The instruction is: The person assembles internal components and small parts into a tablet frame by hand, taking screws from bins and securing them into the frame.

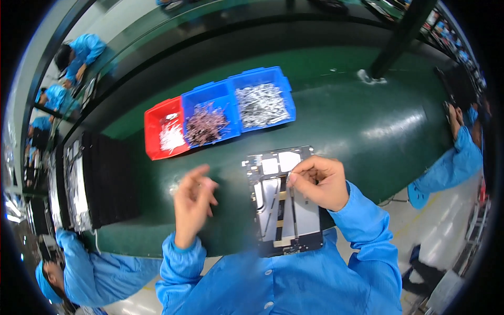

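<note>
An opened tablet (pixel 307 212) lies on the green bench in front of me, its inside facing up with silver panels, dark flat cables and a circuit board along the far end. My right hand (pixel 324 184) is over its upper right part, thumb and forefinger pinched together. A tiny pale bit shows at those fingertips, too small to name. Left of the tablet, my left hand (pixel 193 202) hovers above the bench, fingers loosely bent and apart, slightly blurred, with nothing visible in it.
Beyond my hands stand a red bin (pixel 152 131) of small white pieces, a blue bin (pixel 223 100) of brownish strips and another blue bin (pixel 286 100) of silvery pieces. Black stacked trays (pixel 113 181) are at left. A post (pixel 401 39) rises at far right. Co-workers sit on both sides.
</note>
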`<state>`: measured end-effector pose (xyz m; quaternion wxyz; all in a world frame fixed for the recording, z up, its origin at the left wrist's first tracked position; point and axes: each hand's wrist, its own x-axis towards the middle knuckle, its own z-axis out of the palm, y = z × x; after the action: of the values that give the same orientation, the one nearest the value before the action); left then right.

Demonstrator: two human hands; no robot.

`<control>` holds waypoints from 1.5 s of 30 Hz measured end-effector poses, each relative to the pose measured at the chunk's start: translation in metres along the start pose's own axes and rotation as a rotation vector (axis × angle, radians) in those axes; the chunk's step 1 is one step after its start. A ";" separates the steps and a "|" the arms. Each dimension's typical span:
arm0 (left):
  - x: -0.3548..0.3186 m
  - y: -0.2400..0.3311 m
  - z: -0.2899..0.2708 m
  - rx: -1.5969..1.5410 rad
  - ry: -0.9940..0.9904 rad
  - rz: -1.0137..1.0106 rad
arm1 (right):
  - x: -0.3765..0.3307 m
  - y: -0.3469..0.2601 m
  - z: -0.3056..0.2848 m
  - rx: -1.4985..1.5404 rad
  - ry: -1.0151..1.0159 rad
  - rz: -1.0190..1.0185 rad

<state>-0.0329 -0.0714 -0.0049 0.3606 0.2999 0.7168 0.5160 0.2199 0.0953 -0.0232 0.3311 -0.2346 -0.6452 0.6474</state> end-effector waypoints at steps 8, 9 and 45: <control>-0.061 -0.012 0.022 -0.060 -0.552 -0.157 | -0.047 0.006 0.003 -0.108 0.169 -0.026; -0.063 -0.016 0.021 -0.106 -0.465 -0.190 | -0.048 0.007 0.006 -0.133 0.172 -0.037; -0.021 0.011 0.088 0.308 0.153 1.149 | 0.001 -0.119 0.033 0.380 -0.354 -0.132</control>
<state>0.0527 -0.0388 -0.0081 -0.0766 0.6502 0.5303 0.5387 0.2099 0.0677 0.0963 0.2928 -0.0088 -0.5737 0.7649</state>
